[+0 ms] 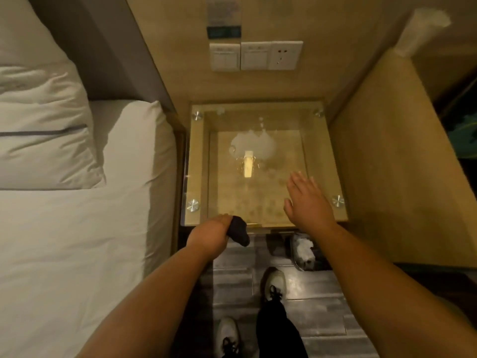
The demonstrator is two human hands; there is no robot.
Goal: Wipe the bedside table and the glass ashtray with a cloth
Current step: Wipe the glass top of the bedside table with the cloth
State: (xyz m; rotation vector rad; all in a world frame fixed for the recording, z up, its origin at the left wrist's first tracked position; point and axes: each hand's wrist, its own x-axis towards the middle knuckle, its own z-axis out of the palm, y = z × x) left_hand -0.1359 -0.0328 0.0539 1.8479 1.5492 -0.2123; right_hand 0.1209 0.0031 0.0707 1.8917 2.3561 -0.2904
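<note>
The bedside table (198, 161) has a glass top held by metal studs at its corners, and the glass shows smudges and a bright lamp reflection. My left hand (211, 235) is at the table's front edge, shut on a dark cloth (238, 231) that hangs down past the edge. My right hand (307, 200) hovers flat over the front right of the glass, fingers apart and holding nothing. On the floor just below the front edge sits a clear glass object with white material in it, apparently the ashtray (304, 250).
A bed with white sheets (77, 241) and pillows (44, 125) lies close on the left. A wooden panel (387, 164) walls the table's right side. Wall switches and a socket (258, 55) are behind it. My feet in white shoes (275, 282) stand on the grey floor.
</note>
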